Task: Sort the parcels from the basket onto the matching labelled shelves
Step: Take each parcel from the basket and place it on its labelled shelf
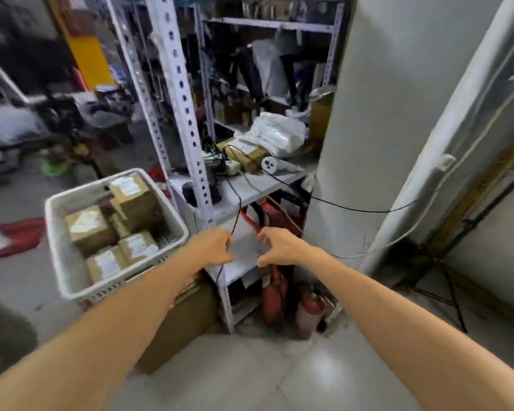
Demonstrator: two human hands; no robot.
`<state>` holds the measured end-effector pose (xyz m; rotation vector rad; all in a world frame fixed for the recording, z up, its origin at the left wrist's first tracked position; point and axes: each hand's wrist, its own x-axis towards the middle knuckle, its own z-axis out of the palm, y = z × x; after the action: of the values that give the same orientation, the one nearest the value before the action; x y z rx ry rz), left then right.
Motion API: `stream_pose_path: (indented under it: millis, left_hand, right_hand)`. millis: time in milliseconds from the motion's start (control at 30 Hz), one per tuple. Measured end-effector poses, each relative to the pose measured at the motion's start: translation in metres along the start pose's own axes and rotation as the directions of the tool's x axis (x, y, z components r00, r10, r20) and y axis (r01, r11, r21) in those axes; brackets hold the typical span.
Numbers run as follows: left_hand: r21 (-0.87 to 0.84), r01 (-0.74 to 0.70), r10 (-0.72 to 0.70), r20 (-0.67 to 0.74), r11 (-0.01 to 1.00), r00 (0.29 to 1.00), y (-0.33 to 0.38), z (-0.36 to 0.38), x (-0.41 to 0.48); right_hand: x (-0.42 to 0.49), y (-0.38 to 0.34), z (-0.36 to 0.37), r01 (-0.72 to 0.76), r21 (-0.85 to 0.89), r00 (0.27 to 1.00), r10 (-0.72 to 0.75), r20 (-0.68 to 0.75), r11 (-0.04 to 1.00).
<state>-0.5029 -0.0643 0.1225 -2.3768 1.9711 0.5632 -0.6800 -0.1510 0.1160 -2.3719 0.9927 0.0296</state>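
Two bare forearms reach in from the lower corners over a pale tiled floor [250, 369]. The left hand [217, 247] and the right hand [279, 247] come near each other at the front corner of a white slotted-steel rack [187, 114], low down, below its shelf board [250, 188].

Between the hands lies a white flat piece [245, 250]; blur hides whether it is a parcel or part of the rack. The left hand shows its back, with its fingers curled under at the left edge of that piece; a thin black cable [239, 207] hangs from the board's front edge just past its knuckles. The right hand forms a wide C at the piece's right edge, fingers above and thumb below. I cannot tell whether either hand really grips the piece.

The basket [60, 262], white with slotted walls, sits just left of the rack on a brown carton [184, 315]. The parcels [135, 203] lie inside it; they are brown cardboard boxes with white labels, four tops showing, packed from the far corner to the near rim.

On the shelf board, a power strip [232, 167] lies near the left upright and a brown box [247, 157] behind it. A heap of white plastic bags [275, 133] sits toward the back edge, and a white handheld device [272, 164] lies near the right edge.

Red fire extinguishers [309, 310] stand on the floor at the rack's foot. A grey pillar [368, 114] rises just right of the rack. The room beyond on the left is cluttered and blurred, with a red thing [15, 232] lying on the floor.
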Motion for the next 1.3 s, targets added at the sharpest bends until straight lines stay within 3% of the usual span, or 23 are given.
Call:
stream_pose_path:
  millis: [300,733,1033,1300]
  left_hand:
    - [-0.059,0.23,-0.233,-0.05,0.971,0.971,-0.121,0.013,-0.095]
    - [-0.182,0.377,-0.386,-0.017,0.908,0.922,-0.22,0.019,-0.138]
    - [-0.247,0.452,-0.474,-0.035,0.857,0.88,-0.299,-0.004,-0.086]
    - [-0.246,0.504,-0.531,-0.052,0.828,0.846,-0.39,-0.061,0.019]
  right_hand:
    - [0.024,-0.137,0.063,0.154,-0.009,0.979,-0.152,0.137,0.988]
    - [0.079,-0.215,0.125,0.226,-0.043,0.957,-0.213,0.196,0.973]
    - [0.201,-0.247,0.13,0.293,-0.086,0.931,-0.264,0.253,0.952]
    - [0.373,-0.273,0.115,0.32,-0.094,0.922,-0.286,0.261,0.943]
